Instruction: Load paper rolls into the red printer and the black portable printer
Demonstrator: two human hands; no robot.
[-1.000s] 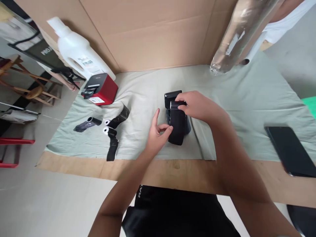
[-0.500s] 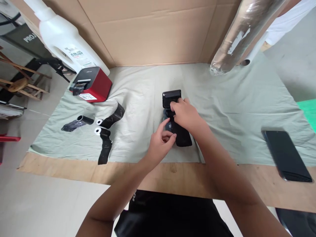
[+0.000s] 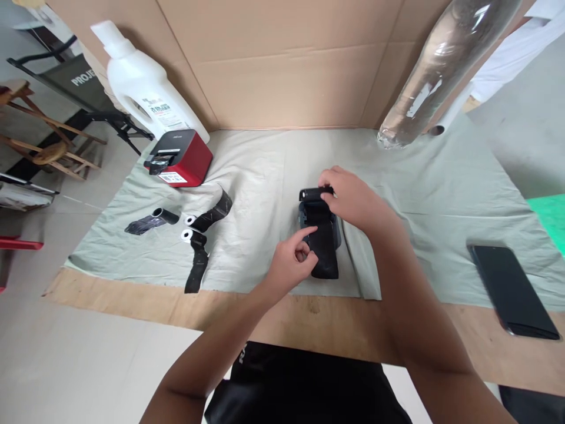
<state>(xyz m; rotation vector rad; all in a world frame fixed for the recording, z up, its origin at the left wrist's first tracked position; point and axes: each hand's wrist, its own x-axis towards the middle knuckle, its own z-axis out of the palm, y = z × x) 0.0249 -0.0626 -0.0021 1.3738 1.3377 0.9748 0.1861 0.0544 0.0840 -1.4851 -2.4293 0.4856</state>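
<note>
A small dark device [image 3: 302, 217] lies on the cloth in front of me, its black lid [image 3: 311, 194] tilted up at the far end. A black strip [image 3: 325, 256] runs out of it toward me. My right hand [image 3: 348, 197] has its thumb and fingers closed on the lid's right end. My left hand [image 3: 293, 258] is at the strip's left side, index finger stretched onto the strip, thumb and other fingers curled. Two rolls with black tails, an upper roll [image 3: 207, 218] and a lower roll [image 3: 196, 253], lie to the left.
A red box-shaped machine [image 3: 196, 160] and a white bottle [image 3: 150, 88] stand at the back left. A black tube [image 3: 166, 216] lies nearer. Cardboard [image 3: 286, 65] closes the back, beside a wrapped roll [image 3: 428, 76]. A phone [image 3: 512, 288] rests at right.
My right hand has moved from inside the device to its lid, which now stands more steeply. My left index finger has shifted onto the strip. The camera view has shifted slightly.
</note>
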